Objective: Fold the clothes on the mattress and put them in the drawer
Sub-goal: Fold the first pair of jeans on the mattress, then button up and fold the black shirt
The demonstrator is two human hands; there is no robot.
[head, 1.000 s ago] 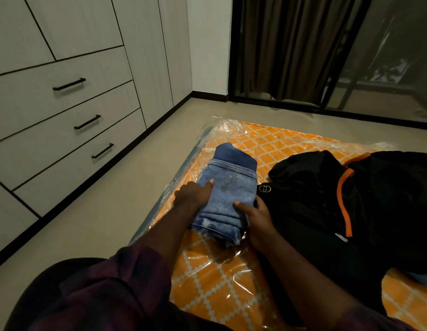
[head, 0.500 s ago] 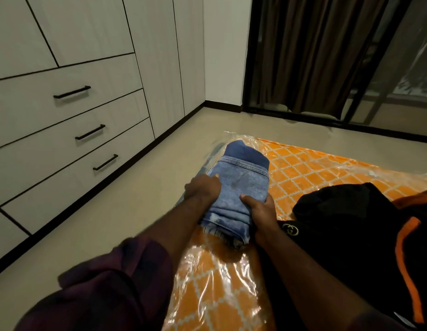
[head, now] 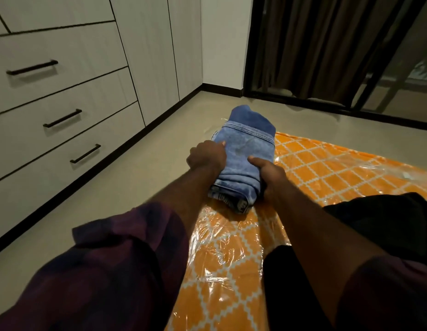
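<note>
The left hand (head: 206,156) and right hand (head: 271,175) grip the folded jeans (head: 246,149) from either side at the mattress (head: 332,168) edge. A loose grip could let the layers slide apart, and every drawer (head: 64,137) is closed.

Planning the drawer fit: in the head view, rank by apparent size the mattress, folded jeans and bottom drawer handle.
mattress
folded jeans
bottom drawer handle
The mattress runs past the frame edge, yet is still largest.

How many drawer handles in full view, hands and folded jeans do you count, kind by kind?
Handles: 3
Hands: 2 (left hand, right hand)
Jeans: 1
Total: 6
</note>
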